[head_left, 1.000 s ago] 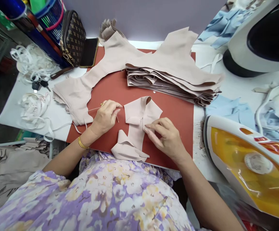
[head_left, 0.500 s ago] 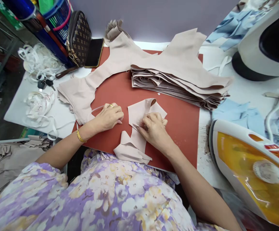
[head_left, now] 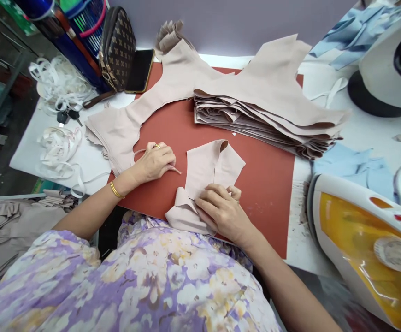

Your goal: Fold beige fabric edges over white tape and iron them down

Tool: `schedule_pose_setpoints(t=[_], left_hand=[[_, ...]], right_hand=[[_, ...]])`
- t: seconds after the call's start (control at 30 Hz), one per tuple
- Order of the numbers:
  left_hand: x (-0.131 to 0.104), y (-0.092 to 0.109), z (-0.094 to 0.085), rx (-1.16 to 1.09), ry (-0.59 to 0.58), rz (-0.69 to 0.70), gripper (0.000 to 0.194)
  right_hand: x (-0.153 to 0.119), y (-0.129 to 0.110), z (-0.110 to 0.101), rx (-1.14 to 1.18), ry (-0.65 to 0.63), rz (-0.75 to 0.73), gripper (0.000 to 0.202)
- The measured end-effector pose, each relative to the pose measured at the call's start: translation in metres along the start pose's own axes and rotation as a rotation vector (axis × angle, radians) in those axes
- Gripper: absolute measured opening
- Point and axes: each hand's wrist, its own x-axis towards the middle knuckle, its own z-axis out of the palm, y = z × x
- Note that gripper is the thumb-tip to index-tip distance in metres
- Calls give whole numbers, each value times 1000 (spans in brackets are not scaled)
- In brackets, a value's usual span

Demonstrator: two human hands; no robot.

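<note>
My left hand (head_left: 156, 161) is closed on a narrow beige strip (head_left: 175, 169); one end pokes out past the fingertips and the rest trails back toward the wrist. A small cut piece of beige fabric (head_left: 203, 161) lies on the red-brown board (head_left: 262, 184), with a folded flap at its upper right. On its lower part rests my right hand (head_left: 221, 210), fingers curled and closed on the cloth; the fingertips are partly hidden. A crumpled section of beige fabric (head_left: 183, 214) lies at the board's near edge, just left of this hand.
Stacked beige fabric pieces (head_left: 256, 106) and a curved stack (head_left: 117, 124) lie behind the hands. At right stands an iron (head_left: 359, 230). White tape coils (head_left: 60, 147), keys (head_left: 68, 116), a phone (head_left: 140, 71) and a brown pouch (head_left: 119, 50) are at left.
My right hand has moved down the fabric piece toward me, uncovering its middle. The strip's end now shows beyond my left fingers. The whole view has shifted slightly.
</note>
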Motion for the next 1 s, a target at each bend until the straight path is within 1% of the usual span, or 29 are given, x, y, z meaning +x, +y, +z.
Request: schedule_pose_setpoints(t=[0.07,0.13,0.17,0.2,0.23,0.3,0.37,0.4,0.43,0.5,0.57,0.7,0.73,0.8,0.87,0.97,1.0], left_hand=[[1,6,-8,-86,62,-14,13],[3,18,-19,-244,120,-40,13],[5,26,-24,-345,127,-60,13],[7,35,-29,-451,110,-86,12],[10,45,-32,-545,69,-115,11],[18,63,-32,-669,-49,-159,10],[27,81,-25,-734,-168,-175,9],[33,88,-20,-763,-209,-182,9],[39,95,-14,-794,-232,-198,9],[50,106,-4,-840,-236,-256,11],[60,112,3,-836,-255,-316,12],[69,117,15,-746,-430,-381,14],[68,117,18,-734,-443,-391,14],[67,119,22,-730,-425,-408,14],[65,120,24,-771,-430,-428,16],[64,120,22,-930,-521,-467,21],[64,119,21,-968,-529,-458,23]], right_hand=[[-10,-1,-4,154,15,53,9],[-19,0,-11,271,89,104,12],[-23,2,-15,304,141,129,14],[-27,3,-20,312,195,155,15],[-31,5,-26,294,246,182,17],[-38,8,-40,196,330,235,21],[-46,11,-53,84,381,285,23],[-49,12,-59,45,396,304,23],[-53,13,-65,19,406,319,23],[-58,14,-73,-16,415,343,21],[-63,15,-76,-44,417,360,20],[-69,16,-74,-69,398,381,19],[-70,17,-73,-71,392,384,19],[-72,17,-71,-75,389,390,18],[-73,17,-71,-71,394,396,17],[-72,17,-69,-64,391,426,11],[-70,17,-68,-64,384,446,8]])
